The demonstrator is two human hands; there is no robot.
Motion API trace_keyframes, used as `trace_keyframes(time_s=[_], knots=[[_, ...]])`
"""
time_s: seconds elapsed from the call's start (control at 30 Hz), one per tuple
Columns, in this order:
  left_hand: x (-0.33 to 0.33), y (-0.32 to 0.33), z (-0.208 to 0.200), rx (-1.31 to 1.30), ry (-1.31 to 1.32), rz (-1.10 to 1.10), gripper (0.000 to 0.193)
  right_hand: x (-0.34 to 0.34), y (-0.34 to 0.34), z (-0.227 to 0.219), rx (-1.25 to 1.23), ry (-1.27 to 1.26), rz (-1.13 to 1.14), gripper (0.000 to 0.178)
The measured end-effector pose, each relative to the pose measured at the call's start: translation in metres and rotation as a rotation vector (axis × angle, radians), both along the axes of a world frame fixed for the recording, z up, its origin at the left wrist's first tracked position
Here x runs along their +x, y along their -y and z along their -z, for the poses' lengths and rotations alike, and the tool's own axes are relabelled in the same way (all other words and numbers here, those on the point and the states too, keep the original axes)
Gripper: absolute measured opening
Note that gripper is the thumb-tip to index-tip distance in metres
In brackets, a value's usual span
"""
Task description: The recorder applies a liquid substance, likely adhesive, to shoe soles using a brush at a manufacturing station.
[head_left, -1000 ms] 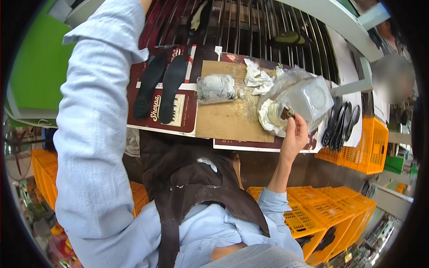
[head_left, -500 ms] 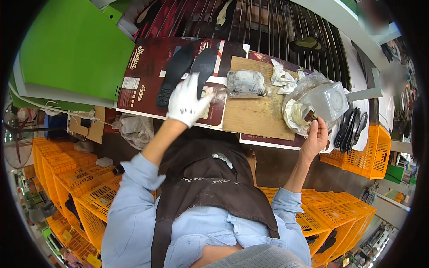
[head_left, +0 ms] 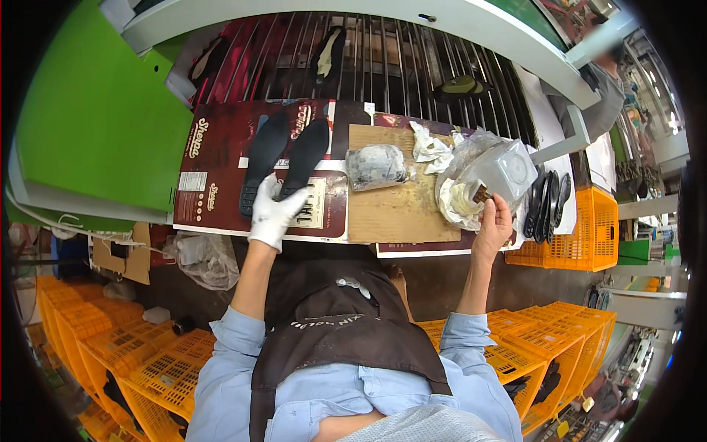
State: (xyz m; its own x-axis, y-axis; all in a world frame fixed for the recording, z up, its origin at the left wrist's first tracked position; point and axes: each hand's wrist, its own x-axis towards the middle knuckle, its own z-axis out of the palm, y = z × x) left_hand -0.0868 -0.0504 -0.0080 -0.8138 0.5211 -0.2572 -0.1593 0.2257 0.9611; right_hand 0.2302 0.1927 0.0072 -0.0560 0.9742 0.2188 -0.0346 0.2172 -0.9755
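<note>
Gloved left hand [head_left: 277, 215] at heel of black sole [head_left: 306, 153] on printed cardboard [head_left: 215, 151], can't tell if gripping; sole might skid if nudged. Right hand [head_left: 495, 225] pinching brown brush-like tool [head_left: 482, 194], could drip if too wet.

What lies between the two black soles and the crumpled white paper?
In the head view, a white-smeared oblong object lies on the brown cardboard between the black soles and the crumpled paper.

My left hand [head_left: 275, 214] hides the near end of 1 black sole [head_left: 308, 152]; my right hand [head_left: 493, 225] partly covers a brown piece [head_left: 482, 194], too small to identify. The view's edge crops the green panel [head_left: 81, 110].
</note>
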Motion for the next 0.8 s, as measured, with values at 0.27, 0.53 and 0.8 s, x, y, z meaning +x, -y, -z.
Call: trace_keyframes(time_s=[0.27, 0.53, 0.8], knots=[[0.003, -0.009, -0.031, 0.519, 0.762, 0.158, 0.019, -0.002, -0.008, -0.009, -0.22, -0.301, -0.011, 0.021], [0.087, -0.039, -0.044, 0.378, 0.788, 0.489, 0.029, -0.026, -0.008, -0.031, -0.307, -0.439, -0.165, 0.023], [0.1, -0.028, -0.033, 0.533, 1.018, 0.584, 0.048, -0.105, 0.018, -0.049, 0.162, 0.22, -0.465, 0.023]])
